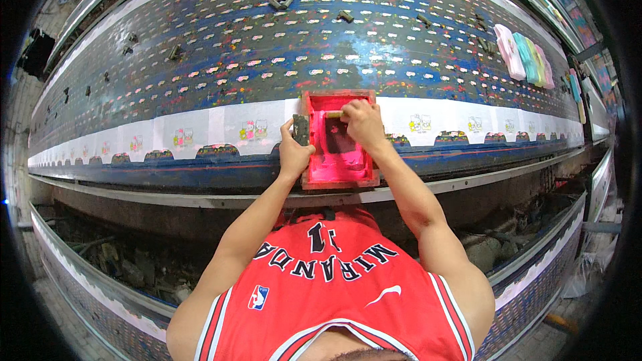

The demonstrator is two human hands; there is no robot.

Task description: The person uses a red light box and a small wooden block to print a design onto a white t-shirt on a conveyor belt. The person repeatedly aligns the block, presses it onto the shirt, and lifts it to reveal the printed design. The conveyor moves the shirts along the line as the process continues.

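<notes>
A red-stained wooden screen-printing frame [341,184] lies across the near edge of the long table, its inside smeared with bright pink ink [334,167]. My right hand [364,126] is closed around a squeegee [333,114] inside the frame, near its far end. Only part of the squeegee's handle shows; its blade is hidden. At the frame's left side, my left hand [294,155] grips a dark, ink-crusted block [301,130], thumb and fingers around its lower part. Under and beside the frame runs a row of white cloth pieces [221,124] with small cartoon prints.
The long dark table [234,33] carries rows of small pale marks and ink stains. Several dark blocks [281,4] lie scattered on it. Folded pastel cloths [523,59] sit at the far right. A metal rail [167,192] edges the table, with a debris-strewn gap [134,254] below.
</notes>
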